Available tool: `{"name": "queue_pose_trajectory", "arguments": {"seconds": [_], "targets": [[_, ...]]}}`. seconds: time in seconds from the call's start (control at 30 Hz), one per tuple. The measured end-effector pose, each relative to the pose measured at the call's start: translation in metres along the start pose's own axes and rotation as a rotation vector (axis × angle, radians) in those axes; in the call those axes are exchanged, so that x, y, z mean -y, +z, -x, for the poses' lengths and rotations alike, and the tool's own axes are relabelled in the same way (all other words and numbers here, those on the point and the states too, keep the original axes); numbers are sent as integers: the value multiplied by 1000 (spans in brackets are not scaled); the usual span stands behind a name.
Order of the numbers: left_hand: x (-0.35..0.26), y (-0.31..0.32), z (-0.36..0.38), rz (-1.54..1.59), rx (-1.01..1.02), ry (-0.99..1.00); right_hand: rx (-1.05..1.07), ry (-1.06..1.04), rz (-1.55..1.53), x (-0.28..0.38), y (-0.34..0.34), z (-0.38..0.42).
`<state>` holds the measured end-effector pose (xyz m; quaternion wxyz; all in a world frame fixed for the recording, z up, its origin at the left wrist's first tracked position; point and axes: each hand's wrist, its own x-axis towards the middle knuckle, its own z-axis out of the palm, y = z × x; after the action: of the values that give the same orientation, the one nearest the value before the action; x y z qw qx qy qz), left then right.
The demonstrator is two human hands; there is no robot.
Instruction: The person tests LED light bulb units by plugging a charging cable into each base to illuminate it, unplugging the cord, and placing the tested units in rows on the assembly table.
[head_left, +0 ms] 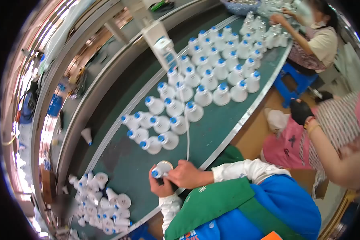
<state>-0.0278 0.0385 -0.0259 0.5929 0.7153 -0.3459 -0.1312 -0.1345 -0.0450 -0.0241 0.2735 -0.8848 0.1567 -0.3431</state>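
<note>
My left hand (160, 187) is wrapped around a white cone-shaped part (162, 168) with a blue tip, tilted so the tip points down and left. Close against its right side, my right hand (186, 175) is closed, fingertips pressed at the part near the blue tip. A thin white cord (187, 136) hangs down over the belt and ends by my right hand. Beyond my hands, many similar white cones (168, 140) stand in rows on the green belt (216, 132), blue tips up.
To the left lies a loose heap of similar cones (104, 206). A white dispenser-like box (164, 48) hangs on a post. The belt's metal edge (236, 130) runs along my side. One person (320, 44) works at the far end, another with a dark glove (302, 112) sits nearer.
</note>
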Motion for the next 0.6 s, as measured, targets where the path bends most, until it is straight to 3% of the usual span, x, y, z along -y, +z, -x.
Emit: {"name": "queue_pose_trajectory", "arguments": {"seconds": [0.17,0.6], "targets": [[11,-5,-1,-96,9,77,-47,123,-133,3,4,-1],[14,-6,-3,-106,14,70,-1,98,-75,3,0,-1]]}}
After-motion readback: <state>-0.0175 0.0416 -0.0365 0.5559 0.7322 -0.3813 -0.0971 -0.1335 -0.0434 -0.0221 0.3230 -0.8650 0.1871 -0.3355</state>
